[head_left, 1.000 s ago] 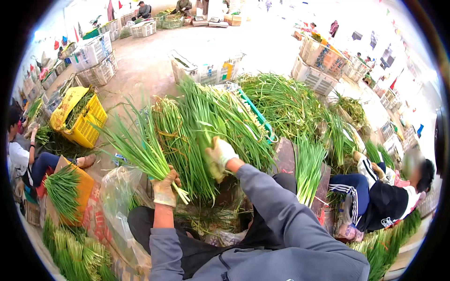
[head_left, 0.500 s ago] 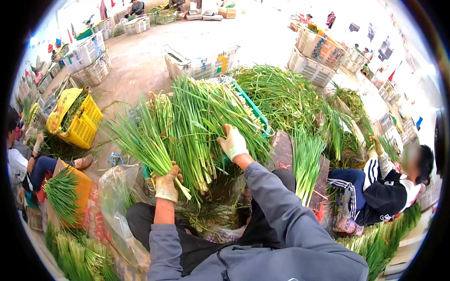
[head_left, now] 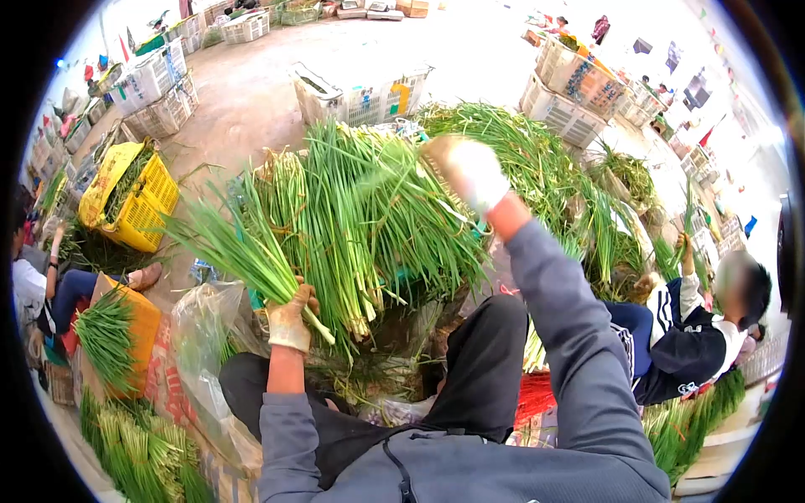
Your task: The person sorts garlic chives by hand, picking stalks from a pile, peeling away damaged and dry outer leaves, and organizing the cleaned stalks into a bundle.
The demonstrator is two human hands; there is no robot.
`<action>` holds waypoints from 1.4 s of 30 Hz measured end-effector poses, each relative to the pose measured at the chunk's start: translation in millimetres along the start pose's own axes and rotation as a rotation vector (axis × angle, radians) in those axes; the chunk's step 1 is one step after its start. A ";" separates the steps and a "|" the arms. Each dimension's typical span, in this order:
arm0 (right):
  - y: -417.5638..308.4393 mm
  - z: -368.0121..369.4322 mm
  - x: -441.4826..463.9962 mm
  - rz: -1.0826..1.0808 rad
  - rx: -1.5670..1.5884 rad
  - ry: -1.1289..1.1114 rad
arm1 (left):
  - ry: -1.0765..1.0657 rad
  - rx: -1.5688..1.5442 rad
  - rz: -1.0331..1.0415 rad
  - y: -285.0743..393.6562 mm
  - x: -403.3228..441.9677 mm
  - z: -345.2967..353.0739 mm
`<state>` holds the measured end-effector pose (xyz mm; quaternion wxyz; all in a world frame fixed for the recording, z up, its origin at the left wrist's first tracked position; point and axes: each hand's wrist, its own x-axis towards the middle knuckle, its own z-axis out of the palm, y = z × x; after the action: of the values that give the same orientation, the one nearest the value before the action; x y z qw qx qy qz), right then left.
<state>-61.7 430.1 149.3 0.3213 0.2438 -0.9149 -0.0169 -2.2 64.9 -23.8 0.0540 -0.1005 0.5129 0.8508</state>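
Observation:
My left hand [head_left: 291, 317], in a pale glove, is closed around the pale lower ends of a bunch of garlic chives [head_left: 243, 256], whose green leaves point up and to the left. Right of it, a big heap of garlic chives [head_left: 344, 222] lies with its pale stalk ends toward me, over a crate that is mostly hidden. Above the heap's right side is my gloved right hand [head_left: 474, 172], smeared by motion. A blurred green streak shows beside its fingers, and I cannot make out whether it holds any leaves.
A loose pile of greens [head_left: 520, 155] lies beyond the heap at right. A yellow basket [head_left: 151, 205] stands at left, and a white crate [head_left: 369, 101] ahead. A clear plastic bag [head_left: 201, 335] is beside my left knee. Co-workers sit at left and at right [head_left: 696, 335].
My right hand has risen from the heap's leaves and moved up and right. My left hand keeps its bunch, shifted slightly left. The chives lying by my right knee are now mostly covered.

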 end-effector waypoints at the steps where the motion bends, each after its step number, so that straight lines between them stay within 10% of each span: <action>1: 33.9 4.0 -2.4 0.191 -0.066 0.014 | -0.023 -0.053 0.027 -1.7 -0.7 2.2; 2: 52.3 26.1 -14.6 0.597 -0.391 -0.020 | -0.030 -0.096 -0.022 -0.8 -0.2 3.6; 6: -73.1 43.2 -39.2 0.237 0.161 -0.468 | -0.061 0.050 0.003 -2.8 1.8 2.4; 10: -198.4 104.9 -72.6 0.717 0.506 -0.554 | -0.067 0.110 -0.088 -5.5 4.9 8.0; 18: -161.8 119.8 -96.2 1.205 1.160 -0.420 | -0.005 0.163 -0.190 -6.4 -0.8 14.5; 26: -190.3 131.5 -110.1 1.122 1.198 0.205 | 0.040 0.353 -0.224 -40.4 11.7 45.1; 36: -208.5 109.0 -100.7 1.263 1.126 -0.202 | 0.018 0.348 -0.196 -39.7 2.0 66.2; 42: -228.6 99.7 -94.5 1.345 1.273 0.012 | -0.108 0.329 -0.357 -36.4 3.5 57.2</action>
<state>42.2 259.4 -27.5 0.0737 -0.2079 -0.6989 0.6803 -5.2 132.4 -30.0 0.2465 -0.1338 0.6151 0.7369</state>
